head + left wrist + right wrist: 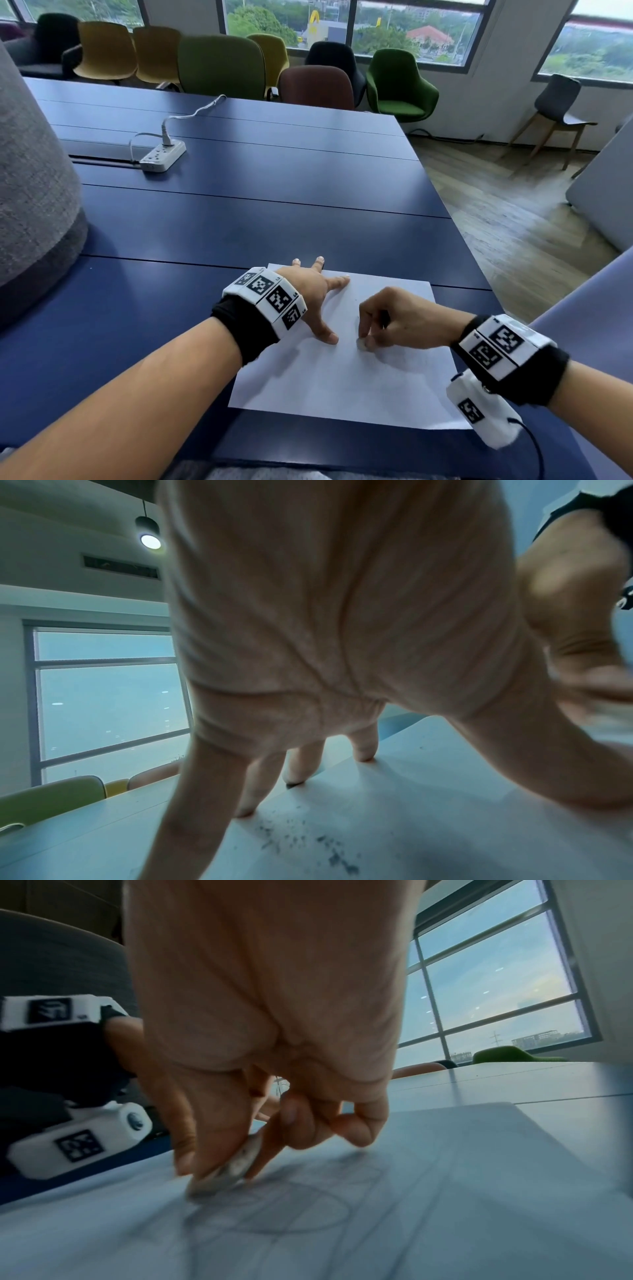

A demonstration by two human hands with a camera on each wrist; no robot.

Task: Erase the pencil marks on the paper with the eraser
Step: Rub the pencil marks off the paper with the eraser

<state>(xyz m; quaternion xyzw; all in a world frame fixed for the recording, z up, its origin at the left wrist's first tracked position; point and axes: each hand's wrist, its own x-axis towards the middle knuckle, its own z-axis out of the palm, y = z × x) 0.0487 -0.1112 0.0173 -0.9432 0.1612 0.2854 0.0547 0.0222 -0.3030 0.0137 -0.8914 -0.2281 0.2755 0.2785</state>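
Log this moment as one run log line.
left hand spread flat, pressing paper | right hand pinching eraser, rubbing pencil marks | marks remain

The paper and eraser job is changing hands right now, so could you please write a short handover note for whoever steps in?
Left hand: open, fingers spread, pressing the paper flat on the blue table.
Right hand: pinches the eraser, whose tip is on the sheet near its middle.
Done: dark eraser crumbs lie on the paper by the left fingers, so some rubbing has happened.
Left: the right wrist view shows faint pencil marks, curved and straight lines, around the eraser. Erase those, then clear the crumbs.
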